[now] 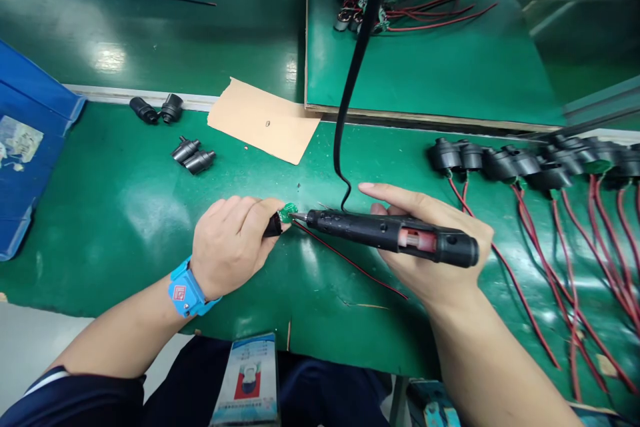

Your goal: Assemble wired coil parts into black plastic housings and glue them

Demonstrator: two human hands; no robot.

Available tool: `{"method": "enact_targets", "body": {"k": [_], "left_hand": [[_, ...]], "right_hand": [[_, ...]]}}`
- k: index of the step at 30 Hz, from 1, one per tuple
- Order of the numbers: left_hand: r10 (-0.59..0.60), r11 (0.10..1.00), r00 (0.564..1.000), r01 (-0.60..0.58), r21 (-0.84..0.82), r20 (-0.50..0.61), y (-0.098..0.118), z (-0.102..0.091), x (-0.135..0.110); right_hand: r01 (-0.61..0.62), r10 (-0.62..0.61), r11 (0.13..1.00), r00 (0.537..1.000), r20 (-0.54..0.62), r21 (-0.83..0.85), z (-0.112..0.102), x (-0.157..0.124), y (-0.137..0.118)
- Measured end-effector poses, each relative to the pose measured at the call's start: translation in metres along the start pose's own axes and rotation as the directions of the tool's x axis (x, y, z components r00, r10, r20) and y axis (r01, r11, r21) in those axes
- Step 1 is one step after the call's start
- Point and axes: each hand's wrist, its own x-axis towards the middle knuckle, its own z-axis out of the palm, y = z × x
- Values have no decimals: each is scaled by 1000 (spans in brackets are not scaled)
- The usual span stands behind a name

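Note:
My left hand [233,237], a blue strap on its wrist, is closed around a small black plastic housing [273,225]. A round green circuit board [289,213] sits at the housing's open end, and a red wire [350,260] trails from there across the mat. In my right hand [430,227] lies a black corded electric screwdriver [370,230], held nearly level with its bit pointing left. The bit's tip meets the circuit board. My right index finger is stretched out, while the grip is partly hidden behind the tool.
Loose black housings [193,155] lie at the left, near a blue bin [30,147]. Brown cardboard [265,120] bears a tiny part. Several wired black units [520,163] line the right side. Wired boards [363,3] rest on a raised green shelf [425,73]. The screwdriver's cord [353,80] hangs from above.

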Motion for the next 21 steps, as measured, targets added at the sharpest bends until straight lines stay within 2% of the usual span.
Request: {"method": "enact_targets", "body": {"k": [5,11,14,17,21], "left_hand": [[-6,1000,1000,6,-4,14,0,-1,0],[-11,1000,1000,11,-9,5,-1,-1,-1],[1,1000,1000,-1,-28,-17,-1,-2,-2],[-17,998,999,14,-69,-36,0,-4,-2],[-54,991,998,49,-126,-36,0,-3,-2]], "right_hand": [[-75,74,997,996,41,29,-1,0,-2],[-37,36,999,999,34,13,-1,0,-1],[60,-55,990,997,48,-127,2,-2,2],[145,-134,938,989,55,-315,7,-1,6],[133,-110,941,990,90,-313,22,17,10]]}}
